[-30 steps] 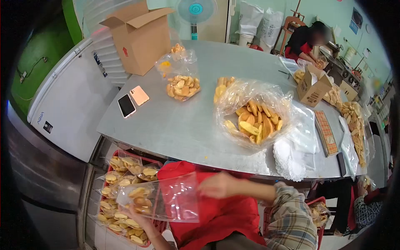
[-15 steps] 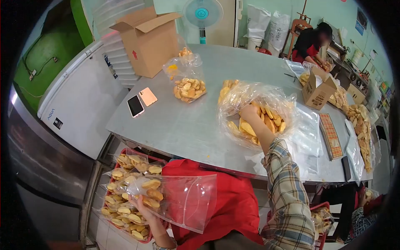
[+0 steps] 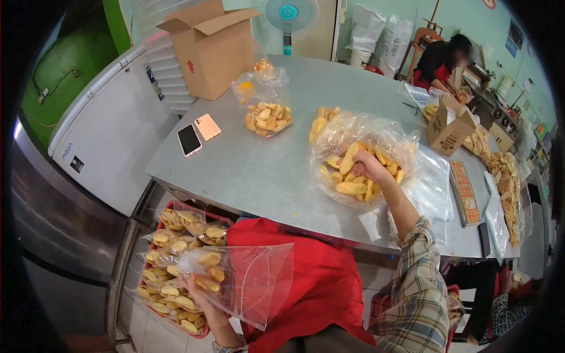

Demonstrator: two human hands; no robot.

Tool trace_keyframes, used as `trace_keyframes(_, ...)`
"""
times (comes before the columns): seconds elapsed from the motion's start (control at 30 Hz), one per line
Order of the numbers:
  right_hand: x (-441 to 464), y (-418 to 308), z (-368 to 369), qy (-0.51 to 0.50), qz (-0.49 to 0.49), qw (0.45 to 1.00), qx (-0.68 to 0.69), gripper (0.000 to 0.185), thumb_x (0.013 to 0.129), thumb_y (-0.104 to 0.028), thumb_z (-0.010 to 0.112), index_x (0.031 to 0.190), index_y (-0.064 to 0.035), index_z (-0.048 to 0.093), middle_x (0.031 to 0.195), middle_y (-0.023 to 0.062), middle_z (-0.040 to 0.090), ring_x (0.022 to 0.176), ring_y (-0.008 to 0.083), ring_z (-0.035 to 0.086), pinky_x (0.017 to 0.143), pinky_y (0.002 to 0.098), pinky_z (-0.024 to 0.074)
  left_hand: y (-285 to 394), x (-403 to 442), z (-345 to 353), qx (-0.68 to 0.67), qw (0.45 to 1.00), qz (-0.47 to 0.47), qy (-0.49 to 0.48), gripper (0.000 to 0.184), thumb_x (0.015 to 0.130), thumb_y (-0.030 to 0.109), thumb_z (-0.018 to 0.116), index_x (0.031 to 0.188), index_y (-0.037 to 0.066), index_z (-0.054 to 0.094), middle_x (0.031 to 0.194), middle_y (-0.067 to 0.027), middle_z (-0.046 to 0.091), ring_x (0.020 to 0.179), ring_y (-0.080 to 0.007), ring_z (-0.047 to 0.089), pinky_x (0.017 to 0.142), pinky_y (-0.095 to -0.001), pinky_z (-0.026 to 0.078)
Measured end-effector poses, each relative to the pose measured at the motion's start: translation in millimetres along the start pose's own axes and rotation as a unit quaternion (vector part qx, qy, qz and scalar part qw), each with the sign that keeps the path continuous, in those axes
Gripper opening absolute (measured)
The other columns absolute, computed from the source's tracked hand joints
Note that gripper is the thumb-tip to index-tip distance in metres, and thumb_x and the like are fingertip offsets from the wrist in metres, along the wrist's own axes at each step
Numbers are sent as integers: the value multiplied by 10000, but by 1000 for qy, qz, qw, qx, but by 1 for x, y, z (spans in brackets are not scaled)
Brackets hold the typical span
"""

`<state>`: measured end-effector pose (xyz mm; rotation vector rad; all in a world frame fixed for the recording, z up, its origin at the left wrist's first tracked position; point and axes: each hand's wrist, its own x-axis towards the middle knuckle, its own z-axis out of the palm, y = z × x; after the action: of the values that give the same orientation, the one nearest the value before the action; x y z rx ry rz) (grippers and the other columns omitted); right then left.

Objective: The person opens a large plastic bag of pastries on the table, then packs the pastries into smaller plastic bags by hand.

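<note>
On the table (image 3: 235,170), toward its right side, your right hand (image 3: 373,167) is at the mouth of the big sack (image 3: 406,140), with the fingers closed on one long yellow piece (image 3: 348,157). Below the table's near edge, toward its left, your left hand (image 3: 199,295) grips the lower part of a clear pouch (image 3: 262,285). About three pieces show in this pouch, so I judge it is only partly filled; whether its wide end is open, I cannot tell. Also below the table, at its left, the red basket (image 3: 203,335) holds many packets (image 3: 170,220) with pieces inside, and this portion seems done. In the sack on the table, many pieces lie loose, so, in my judgement, plenty is left there.
</note>
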<state>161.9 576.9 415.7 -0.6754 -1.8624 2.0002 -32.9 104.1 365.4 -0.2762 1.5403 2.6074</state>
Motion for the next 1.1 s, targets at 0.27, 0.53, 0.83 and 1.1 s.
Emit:
trace_keyframes(0.27,-23,20,-8,52,-3,992,111,328,842,-117,391,1155,-52,465,840,47,588,660,100,540,537,213,392,-17,8,-14,-8,997,-65,-43,531,737,226,484,1241,180,325,1108,-102,450,989,-303,490,764,-462,475)
trace_keyframes(0.53,-59,12,62,190,-111,719,-659,287,746,-57,530,1032,-35,516,940,158,534,762,346,542,693,409,457,-21,19,-28,-25,998,-48,20,485,764,138,509,1208,129,315,1105,-94,432,1013,-244,453,839,-337,408)
trace_keyframes(0.83,-95,7,224,-133,-449,785,-405,346,671,-69,567,1009,-2,532,958,138,572,852,324,560,723,410,462,-17,13,-8,-60,997,7,37,515,769,114,496,1231,120,268,1178,-113,392,1063,-263,431,888,-387,391)
trace_keyframes(1.1,-94,90,335,-303,-14,952,42,302,909,-88,375,1202,-14,382,1069,111,521,930,210,564,773,307,481,0,-7,-6,73,987,126,-63,591,733,9,476,1268,54,228,1258,-134,309,1136,-245,341,968,-342,282)
